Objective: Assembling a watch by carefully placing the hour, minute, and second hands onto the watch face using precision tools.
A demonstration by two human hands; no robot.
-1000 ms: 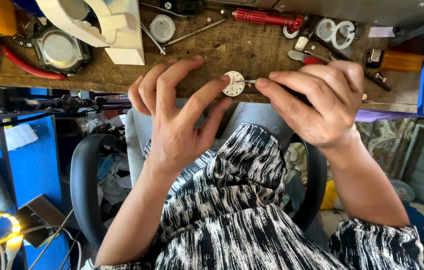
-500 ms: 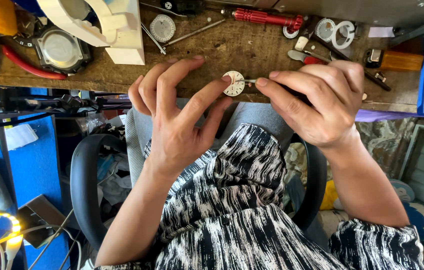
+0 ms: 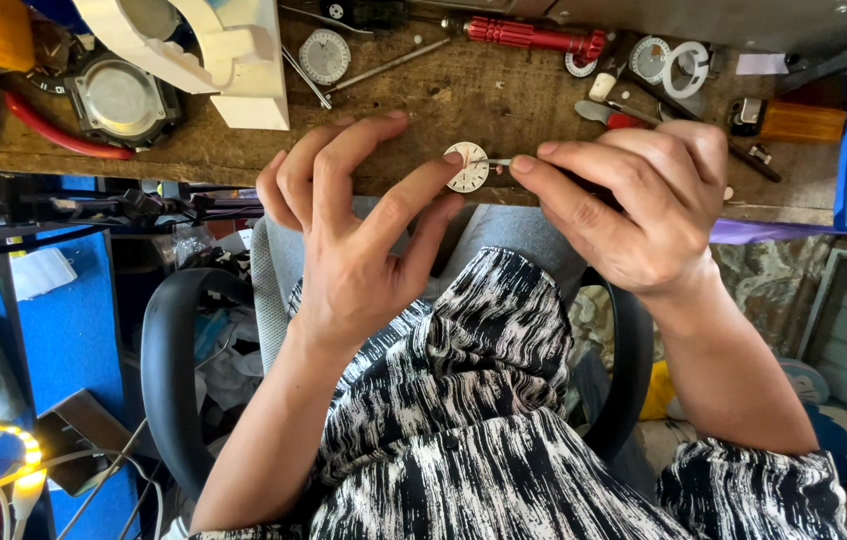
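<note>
Slips are my worry: the dial (image 3: 467, 166) lies at the near edge of the bench (image 3: 423, 100), above my lap, and a hard push could flick it off or scratch its face. My left hand (image 3: 353, 250) spreads wide, one fingertip pinning the dial's rim, nothing gripped. My right hand (image 3: 633, 210) pinches shut on a thin tool (image 3: 493, 162), its tip touching the dial. Farther back lie a red screwdriver (image 3: 528, 37) and a watch case (image 3: 121, 100).

- A small watch repair workshop.
- A worn wooden bench (image 3: 443, 100) in the upper part of the frame.
- On it lie a red screwdriver (image 3: 533, 36), loose watch dials (image 3: 325, 55) and a watch case (image 3: 123, 100).
</note>
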